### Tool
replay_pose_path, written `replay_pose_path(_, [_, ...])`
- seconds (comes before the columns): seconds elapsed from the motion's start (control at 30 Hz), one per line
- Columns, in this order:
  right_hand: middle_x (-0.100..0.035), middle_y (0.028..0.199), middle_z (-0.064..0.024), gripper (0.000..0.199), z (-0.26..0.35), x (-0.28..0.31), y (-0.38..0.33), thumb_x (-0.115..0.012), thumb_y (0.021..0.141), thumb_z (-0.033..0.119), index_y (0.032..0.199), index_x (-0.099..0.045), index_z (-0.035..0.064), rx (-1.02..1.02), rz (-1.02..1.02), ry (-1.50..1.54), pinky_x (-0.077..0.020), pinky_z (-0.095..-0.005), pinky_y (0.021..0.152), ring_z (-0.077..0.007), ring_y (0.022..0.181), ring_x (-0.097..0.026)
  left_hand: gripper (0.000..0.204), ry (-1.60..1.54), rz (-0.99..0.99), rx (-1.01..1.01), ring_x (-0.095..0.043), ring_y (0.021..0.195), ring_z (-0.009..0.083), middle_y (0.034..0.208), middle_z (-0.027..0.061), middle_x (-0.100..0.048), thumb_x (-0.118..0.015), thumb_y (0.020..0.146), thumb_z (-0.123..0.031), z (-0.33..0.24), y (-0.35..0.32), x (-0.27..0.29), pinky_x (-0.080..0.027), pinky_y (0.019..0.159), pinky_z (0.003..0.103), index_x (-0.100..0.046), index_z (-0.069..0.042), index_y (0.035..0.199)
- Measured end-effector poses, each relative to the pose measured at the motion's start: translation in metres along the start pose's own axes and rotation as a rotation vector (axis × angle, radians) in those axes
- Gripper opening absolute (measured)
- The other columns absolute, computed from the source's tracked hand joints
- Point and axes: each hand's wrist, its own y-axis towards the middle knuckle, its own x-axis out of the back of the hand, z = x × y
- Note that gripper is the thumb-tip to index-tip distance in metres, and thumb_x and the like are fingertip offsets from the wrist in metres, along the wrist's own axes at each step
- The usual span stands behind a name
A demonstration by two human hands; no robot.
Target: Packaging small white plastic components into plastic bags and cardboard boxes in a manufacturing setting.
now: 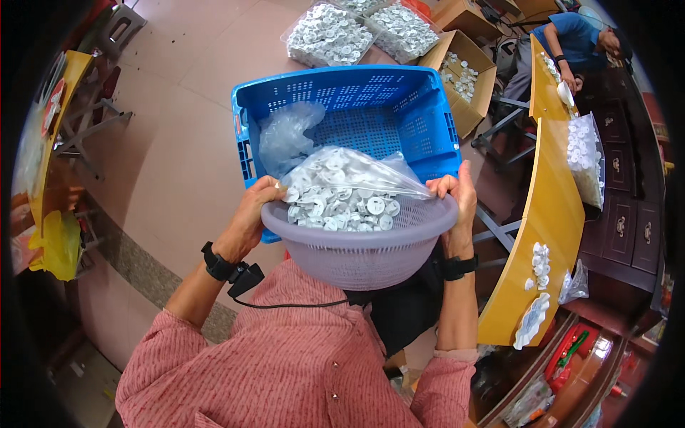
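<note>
A pale purple mesh basin (357, 246) is tilted in front of me, partly filled with small round white plastic pieces (335, 214). Over its far side lies a clear plastic bag (342, 167), with more white pieces under or inside the film. My left hand (258, 203) is closed at the basin's left rim, pinching the bag's edge. At the right rim my right hand (458, 198) grips the bag's other edge, thumb up. Just beyond the basin stands a blue perforated crate (364, 128), with crumpled clear plastic (289, 132) at its left side.
Clear tubs (330, 36) of white pieces and a cardboard box (464, 78) stand beyond the crate. A yellow table (549, 228) on the right carries small white pieces and a filled bag (585, 157). Another person (574, 43) sits at its far end. A yellow bag (58, 246) hangs left.
</note>
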Motion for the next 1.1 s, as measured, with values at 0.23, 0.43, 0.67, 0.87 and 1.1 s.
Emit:
replay_pose_path(0.23, [-0.055, 0.057, -0.0097, 0.076, 0.003, 0.0, 0.005, -0.031, 0.097, 0.064, 0.045, -0.044, 0.0091, -0.049, -0.012, -0.041, -0.0425, -0.0269, 0.068, -0.0185, 0.065, -0.053, 0.007, 0.083, -0.026, 0.063, -0.056, 0.069, 0.0085, 0.079, -0.0022, -0.053, -0.059, 0.087, -0.018, -0.007, -0.001, -0.004, -0.053, 0.06, 0.028, -0.054, -0.013, 0.086])
replay_pose_path(0.43, [-0.055, 0.058, -0.0094, 0.075, 0.021, 0.005, -0.011, -0.03, 0.097, 0.064, 0.048, -0.043, 0.0092, -0.02, 0.025, -0.007, -0.0425, -0.0262, 0.074, -0.0194, 0.067, -0.053, 0.008, 0.086, -0.028, 0.03, -0.047, 0.072, 0.0045, 0.081, -0.0053, -0.048, -0.056, 0.09, -0.015, -0.02, -0.02, -0.018, -0.04, 0.065, 0.02, -0.053, -0.009, 0.086])
replay_pose_path(0.67, [-0.058, 0.064, -0.0112, 0.071, 0.067, 0.024, -0.039, -0.026, 0.1, 0.058, 0.052, -0.044, 0.0086, 0.06, 0.042, 0.001, -0.0426, -0.0285, 0.08, -0.0208, 0.073, -0.055, 0.016, 0.121, 0.114, -0.167, -0.043, 0.072, 0.005, 0.08, -0.005, -0.042, -0.05, 0.096, -0.021, -0.047, -0.042, -0.047, -0.038, 0.066, 0.02, -0.051, -0.01, 0.085])
replay_pose_path(0.87, [-0.058, 0.061, -0.0125, 0.074, 0.1, 0.023, -0.077, -0.029, 0.098, 0.062, 0.052, -0.047, 0.0068, 0.133, 0.005, -0.009, -0.0422, -0.0285, 0.078, -0.0221, 0.074, -0.057, 0.024, 0.075, 0.22, -0.188, -0.049, 0.083, 0.0067, 0.085, -0.0034, -0.051, -0.052, 0.096, -0.033, -0.062, -0.059, -0.051, -0.039, 0.075, 0.022, -0.054, -0.011, 0.088])
replay_pose_path(1.1, [-0.056, 0.059, -0.0088, 0.073, 0.149, 0.042, -0.14, -0.029, 0.098, 0.062, 0.052, -0.047, 0.0084, 0.148, -0.105, -0.043, -0.0431, -0.0264, 0.069, -0.0188, 0.064, -0.054, 0.033, 0.152, 0.394, -0.265, -0.056, 0.067, 0.0081, 0.082, 0.0005, -0.057, -0.046, 0.099, -0.041, -0.086, -0.094, -0.083, -0.047, 0.06, 0.023, -0.055, -0.008, 0.098])
